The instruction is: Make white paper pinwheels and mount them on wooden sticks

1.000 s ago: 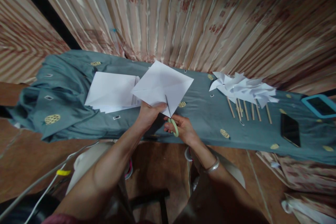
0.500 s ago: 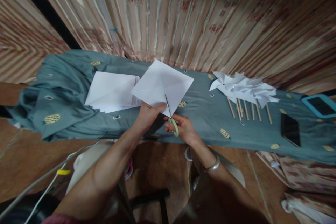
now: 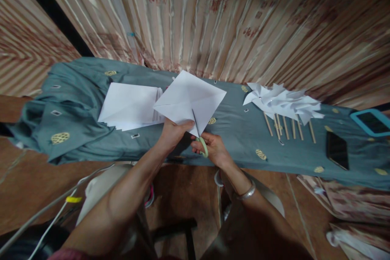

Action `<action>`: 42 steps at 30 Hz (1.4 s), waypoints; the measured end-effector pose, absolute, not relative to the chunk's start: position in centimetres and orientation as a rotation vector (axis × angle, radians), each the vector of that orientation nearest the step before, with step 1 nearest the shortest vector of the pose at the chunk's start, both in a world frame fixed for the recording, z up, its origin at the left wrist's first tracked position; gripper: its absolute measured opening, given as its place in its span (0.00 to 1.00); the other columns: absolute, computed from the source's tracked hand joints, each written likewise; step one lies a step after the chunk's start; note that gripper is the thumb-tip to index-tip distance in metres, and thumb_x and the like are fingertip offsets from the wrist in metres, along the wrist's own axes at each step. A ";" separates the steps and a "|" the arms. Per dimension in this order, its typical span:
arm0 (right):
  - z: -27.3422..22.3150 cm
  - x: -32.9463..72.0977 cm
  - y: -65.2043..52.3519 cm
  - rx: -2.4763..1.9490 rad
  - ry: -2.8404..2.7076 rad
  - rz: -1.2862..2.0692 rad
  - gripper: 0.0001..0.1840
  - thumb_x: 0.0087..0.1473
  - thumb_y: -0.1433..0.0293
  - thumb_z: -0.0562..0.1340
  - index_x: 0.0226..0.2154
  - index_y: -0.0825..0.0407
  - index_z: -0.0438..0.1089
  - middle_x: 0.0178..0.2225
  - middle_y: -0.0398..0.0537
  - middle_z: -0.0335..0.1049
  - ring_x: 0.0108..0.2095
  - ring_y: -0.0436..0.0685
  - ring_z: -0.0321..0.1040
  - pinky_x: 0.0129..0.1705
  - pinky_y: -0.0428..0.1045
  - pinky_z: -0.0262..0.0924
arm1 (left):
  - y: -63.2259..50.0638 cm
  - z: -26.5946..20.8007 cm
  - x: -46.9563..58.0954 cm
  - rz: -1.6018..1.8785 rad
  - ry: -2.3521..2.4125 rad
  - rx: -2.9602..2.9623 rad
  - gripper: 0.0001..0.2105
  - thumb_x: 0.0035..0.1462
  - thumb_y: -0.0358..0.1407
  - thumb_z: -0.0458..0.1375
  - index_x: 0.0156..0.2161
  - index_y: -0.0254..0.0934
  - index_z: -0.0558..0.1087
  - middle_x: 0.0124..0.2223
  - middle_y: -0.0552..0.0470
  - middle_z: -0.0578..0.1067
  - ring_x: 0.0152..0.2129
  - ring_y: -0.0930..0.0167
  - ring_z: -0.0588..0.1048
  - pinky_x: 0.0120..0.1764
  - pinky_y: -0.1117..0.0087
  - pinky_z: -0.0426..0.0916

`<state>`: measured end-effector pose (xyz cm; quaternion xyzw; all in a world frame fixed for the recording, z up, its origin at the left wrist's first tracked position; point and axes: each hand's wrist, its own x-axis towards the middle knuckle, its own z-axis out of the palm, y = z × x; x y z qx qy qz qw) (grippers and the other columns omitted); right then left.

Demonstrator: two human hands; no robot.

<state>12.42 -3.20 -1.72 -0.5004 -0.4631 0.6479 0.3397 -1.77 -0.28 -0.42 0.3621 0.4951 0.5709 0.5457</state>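
Over blue-green cloth (image 3: 237, 142), a white paper square (image 3: 190, 93) (it is creased) is pinched by the left hand (image 3: 174, 132), and scissors (image 3: 205, 147) are gripped at its near corner by the right hand (image 3: 217, 150).

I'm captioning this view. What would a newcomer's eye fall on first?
Probably the creased white sheet at centre, held in the left hand; the right hand has green-handled scissors at the sheet's near corner. Next, the white paper pinwheels on the right of the cloth, their sticks pointing towards the near edge.
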 end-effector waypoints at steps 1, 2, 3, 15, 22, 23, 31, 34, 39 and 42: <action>-1.7 12.4 -3.2 -1.308 -1.204 1.688 0.24 0.30 0.54 0.74 0.28 0.53 0.75 0.15 0.38 0.67 0.18 0.47 0.62 0.22 0.44 0.56 | -0.3 -0.4 -1.8 1.354 1.176 0.855 0.09 0.34 0.33 0.63 0.25 0.36 0.69 0.24 0.56 0.71 0.21 0.73 0.68 0.27 0.70 0.64; -1.6 12.3 -3.2 -1.310 -1.202 1.692 0.24 0.29 0.54 0.74 0.27 0.53 0.75 0.15 0.38 0.67 0.18 0.47 0.62 0.22 0.45 0.56 | -0.3 -0.4 -1.8 1.354 1.178 0.854 0.09 0.34 0.33 0.63 0.25 0.36 0.69 0.24 0.56 0.71 0.21 0.73 0.68 0.27 0.70 0.64; -1.6 12.3 -3.2 -1.309 -1.202 1.695 0.24 0.29 0.54 0.74 0.27 0.53 0.75 0.15 0.38 0.67 0.17 0.47 0.62 0.22 0.45 0.56 | -0.3 -0.4 -1.8 1.353 1.181 0.856 0.09 0.34 0.33 0.63 0.25 0.36 0.69 0.24 0.56 0.71 0.21 0.73 0.68 0.27 0.70 0.64; -2.1 12.7 -3.1 -1.284 -1.309 1.630 0.21 0.35 0.52 0.72 0.25 0.52 0.74 0.18 0.41 0.70 0.19 0.48 0.64 0.23 0.45 0.58 | -0.5 -0.1 -1.5 1.341 1.185 0.839 0.10 0.32 0.33 0.63 0.25 0.37 0.69 0.24 0.55 0.72 0.21 0.72 0.68 0.25 0.71 0.64; -2.2 12.6 -3.1 -1.299 -1.293 1.629 0.22 0.34 0.52 0.72 0.24 0.53 0.74 0.17 0.41 0.69 0.18 0.48 0.63 0.22 0.44 0.57 | -0.5 -0.2 -1.5 1.328 1.174 0.857 0.10 0.32 0.33 0.63 0.25 0.37 0.69 0.23 0.56 0.71 0.21 0.72 0.68 0.25 0.70 0.64; -2.2 12.6 -3.1 -1.299 -1.294 1.629 0.22 0.34 0.52 0.72 0.24 0.53 0.74 0.17 0.41 0.69 0.18 0.48 0.62 0.21 0.44 0.57 | -0.5 -0.2 -1.5 1.328 1.173 0.858 0.09 0.33 0.33 0.62 0.25 0.37 0.69 0.23 0.56 0.71 0.21 0.72 0.68 0.25 0.70 0.64; -2.1 12.5 -3.1 -1.303 -1.228 1.650 0.23 0.32 0.54 0.74 0.25 0.54 0.74 0.15 0.39 0.67 0.18 0.47 0.61 0.21 0.44 0.56 | -0.6 -0.3 -1.7 1.333 1.181 0.851 0.09 0.34 0.32 0.63 0.25 0.36 0.69 0.23 0.56 0.72 0.21 0.73 0.68 0.25 0.71 0.64; -1.8 12.5 -3.1 -1.297 -1.234 1.676 0.23 0.32 0.54 0.74 0.26 0.54 0.74 0.15 0.40 0.67 0.18 0.48 0.62 0.22 0.44 0.56 | -0.6 -0.4 -1.7 1.330 1.169 0.839 0.09 0.34 0.31 0.64 0.25 0.35 0.70 0.24 0.56 0.72 0.21 0.73 0.69 0.26 0.71 0.64; -1.0 13.0 -3.2 -1.273 -1.287 1.783 0.24 0.34 0.54 0.74 0.32 0.53 0.74 0.20 0.40 0.70 0.22 0.48 0.64 0.26 0.44 0.59 | 0.0 -0.7 -2.2 1.385 1.201 0.827 0.13 0.33 0.33 0.66 0.29 0.35 0.71 0.27 0.54 0.74 0.24 0.71 0.71 0.30 0.69 0.66; -0.3 14.4 -3.1 -1.294 -1.386 1.851 0.26 0.35 0.56 0.74 0.35 0.53 0.73 0.22 0.40 0.70 0.24 0.48 0.65 0.27 0.44 0.58 | 0.6 -0.9 -2.8 1.449 1.244 0.850 0.14 0.33 0.33 0.66 0.31 0.35 0.72 0.30 0.53 0.76 0.28 0.70 0.73 0.36 0.68 0.68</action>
